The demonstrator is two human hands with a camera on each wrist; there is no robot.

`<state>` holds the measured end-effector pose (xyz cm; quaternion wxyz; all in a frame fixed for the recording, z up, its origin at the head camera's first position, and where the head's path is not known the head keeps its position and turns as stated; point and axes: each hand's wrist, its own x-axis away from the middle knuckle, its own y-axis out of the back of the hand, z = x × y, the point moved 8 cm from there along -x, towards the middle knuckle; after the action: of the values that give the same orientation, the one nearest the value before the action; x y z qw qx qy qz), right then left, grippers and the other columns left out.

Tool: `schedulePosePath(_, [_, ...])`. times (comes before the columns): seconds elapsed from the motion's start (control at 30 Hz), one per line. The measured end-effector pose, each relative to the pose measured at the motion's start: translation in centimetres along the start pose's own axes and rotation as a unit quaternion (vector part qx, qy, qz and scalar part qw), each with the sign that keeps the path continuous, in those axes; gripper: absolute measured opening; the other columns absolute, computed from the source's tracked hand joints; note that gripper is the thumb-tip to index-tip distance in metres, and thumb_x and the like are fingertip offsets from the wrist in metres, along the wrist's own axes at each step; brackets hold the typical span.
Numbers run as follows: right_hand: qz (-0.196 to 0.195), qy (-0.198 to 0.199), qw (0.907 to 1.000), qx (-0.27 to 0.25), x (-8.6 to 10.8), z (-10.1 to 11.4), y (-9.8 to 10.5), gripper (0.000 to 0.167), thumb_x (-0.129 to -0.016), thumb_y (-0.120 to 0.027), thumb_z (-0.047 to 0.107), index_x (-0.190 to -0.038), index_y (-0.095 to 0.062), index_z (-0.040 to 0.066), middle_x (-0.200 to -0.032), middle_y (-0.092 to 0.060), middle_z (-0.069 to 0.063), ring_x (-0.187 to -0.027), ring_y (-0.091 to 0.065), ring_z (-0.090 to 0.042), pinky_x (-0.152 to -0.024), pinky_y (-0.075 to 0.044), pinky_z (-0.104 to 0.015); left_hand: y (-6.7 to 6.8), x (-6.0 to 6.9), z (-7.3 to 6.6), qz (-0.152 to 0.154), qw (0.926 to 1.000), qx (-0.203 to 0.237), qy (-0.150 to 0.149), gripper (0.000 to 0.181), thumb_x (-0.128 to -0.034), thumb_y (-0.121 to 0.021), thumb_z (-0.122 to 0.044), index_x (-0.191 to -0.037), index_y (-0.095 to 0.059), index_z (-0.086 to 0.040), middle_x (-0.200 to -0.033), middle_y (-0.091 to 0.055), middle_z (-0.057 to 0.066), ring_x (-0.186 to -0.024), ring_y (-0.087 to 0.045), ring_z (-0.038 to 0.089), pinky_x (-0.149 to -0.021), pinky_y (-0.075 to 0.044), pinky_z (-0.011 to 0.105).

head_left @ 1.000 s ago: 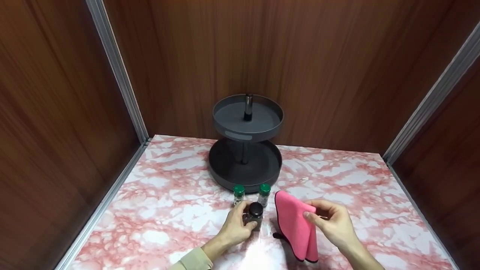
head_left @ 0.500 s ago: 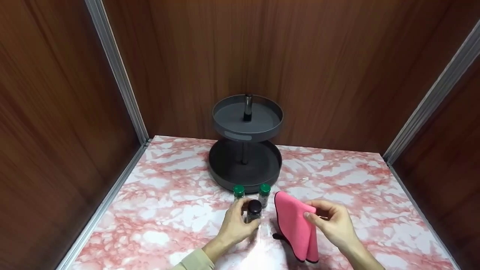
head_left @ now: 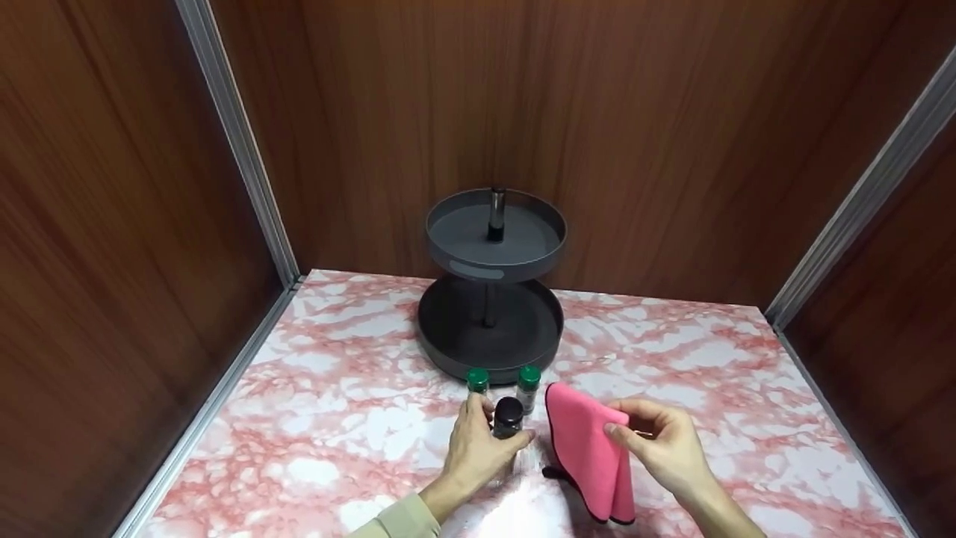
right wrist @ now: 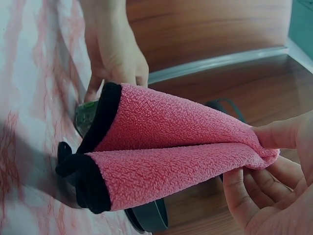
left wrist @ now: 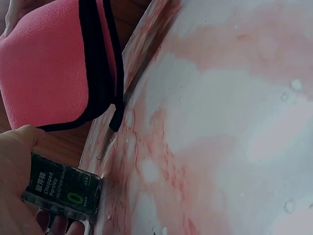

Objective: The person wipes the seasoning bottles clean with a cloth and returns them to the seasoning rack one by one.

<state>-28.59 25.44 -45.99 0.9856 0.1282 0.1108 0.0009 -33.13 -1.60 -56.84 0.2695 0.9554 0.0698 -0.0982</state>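
Observation:
My left hand (head_left: 478,450) grips a small square jar with a black cap (head_left: 509,412); in the left wrist view its label (left wrist: 61,187) reads "Chopped Parsley". Two jars with green caps (head_left: 478,376) (head_left: 529,376) stand just beyond it, in front of the tiered stand. To the right, my right hand (head_left: 667,445) pinches the top corner of a pink cloth with black edging (head_left: 586,448), which hangs down folded. In the right wrist view thumb and fingers hold the gathered end of the cloth (right wrist: 161,122), which partly hides the jar (right wrist: 86,116).
A dark two-tier round stand (head_left: 494,273) stands behind the jars, near the back wall. Brown wood-look panels with metal corner strips enclose the red-and-white marbled table (head_left: 321,418) at the back and both sides.
My left hand has shifted slightly, its thumb now reaching farther right across the front of the black-capped jar, which looks more upright. The right hand and the cloth are nearly unmoved.

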Motion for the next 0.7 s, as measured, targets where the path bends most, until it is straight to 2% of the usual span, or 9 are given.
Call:
schedulePosePath(0.13, [0.002,-0.001,1.0,0.003,0.06,-0.04,0.02,0.024,-0.091,-0.084,-0.008,-0.116,-0.082,-0.009,-0.096,-0.085,0.003,-0.086,-0.08,-0.007,-0.076,-0.067,-0.024,-0.07,-0.08,-0.04,-0.004,1.0,-0.003,0.001,0.06,-0.0773,-0.097,-0.044,-0.109,-0.053,-0.018,-0.1,-0.06,-0.002,-0.089,-0.054,0.011,-0.08,-0.048,0.03])
schedulePosePath(0.23, [0.0,-0.001,1.0,0.004,0.11,-0.03,0.04,0.024,-0.091,-0.084,-0.009,-0.115,-0.082,-0.009,-0.096,-0.085,0.003,-0.086,-0.079,-0.006,-0.076,-0.067,-0.024,-0.01,-0.06,-0.19,-0.01,0.9999,-0.004,-0.01,0.054,-0.0771,-0.095,-0.038,-0.108,-0.054,-0.019,-0.098,-0.059,-0.003,-0.087,-0.053,0.01,-0.079,-0.048,0.029])
schedulePosePath(0.5, [-0.003,-0.004,1.0,0.007,0.02,-0.13,0.05,0.025,-0.091,-0.084,-0.009,-0.116,-0.082,-0.009,-0.096,-0.085,0.001,-0.085,-0.08,-0.006,-0.076,-0.067,-0.023,0.07,0.4,-0.37,-0.003,0.997,0.029,-0.071,0.047,-0.0803,-0.091,-0.027,-0.114,-0.06,-0.016,-0.105,-0.062,-0.003,-0.097,-0.063,0.016,-0.087,-0.052,0.029])
schedulePosePath(0.63, [-0.002,-0.011,0.9999,0.006,-0.07,-0.3,-0.01,0.025,-0.091,-0.083,-0.009,-0.116,-0.081,-0.01,-0.098,-0.086,-0.002,-0.086,-0.08,-0.006,-0.077,-0.068,-0.024,0.15,0.74,-0.58,0.005,0.9923,0.044,-0.116,0.046,-0.085,-0.089,-0.02,-0.121,-0.062,-0.013,-0.114,-0.068,0.002,-0.106,-0.069,0.02,-0.096,-0.057,0.037])
schedulePosePath(0.7, [0.001,-0.014,0.9999,0.006,-0.11,-0.38,-0.08,0.025,-0.092,-0.083,-0.009,-0.117,-0.081,-0.01,-0.099,-0.086,-0.002,-0.087,-0.08,-0.006,-0.077,-0.068,-0.024,0.12,0.86,-0.59,0.015,0.9904,0.051,-0.128,0.046,-0.0875,-0.088,-0.017,-0.125,-0.062,-0.011,-0.119,-0.069,0.004,-0.11,-0.07,0.023,-0.1,-0.058,0.042])
